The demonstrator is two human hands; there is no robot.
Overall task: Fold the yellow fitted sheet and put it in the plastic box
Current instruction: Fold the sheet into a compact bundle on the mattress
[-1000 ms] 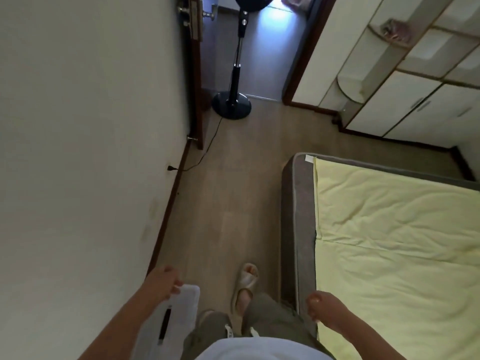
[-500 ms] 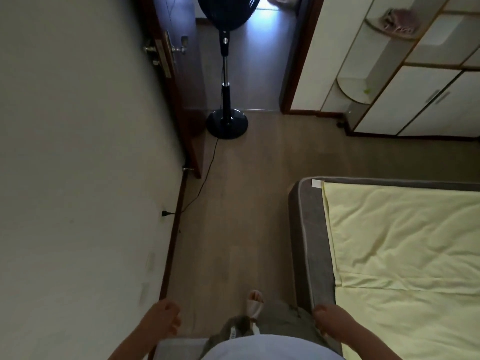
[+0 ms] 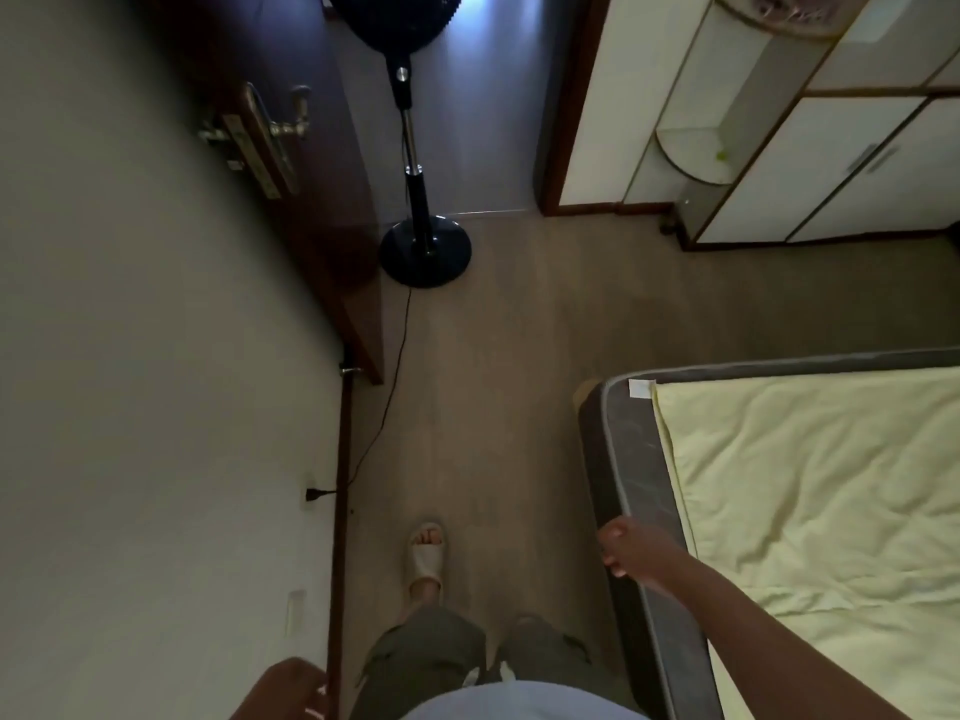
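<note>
The yellow fitted sheet (image 3: 810,511) lies spread on the mattress (image 3: 628,459), seemingly laid flat for folding, while the right hand (image 3: 631,556) hangs at the bed's edge, grip loosely curled and empty, and the grip of the left hand (image 3: 283,688), mostly cropped, cannot be told.

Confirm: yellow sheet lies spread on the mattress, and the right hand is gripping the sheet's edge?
No grip. Head view: the right hand hangs loosely curled over the mattress border, holding nothing, short of the yellow sheet, which does lie spread.

Creased yellow cloth sheet (image 3: 810,511), wood-grain floor (image 3: 493,381), glossy fan base (image 3: 426,254).
</note>
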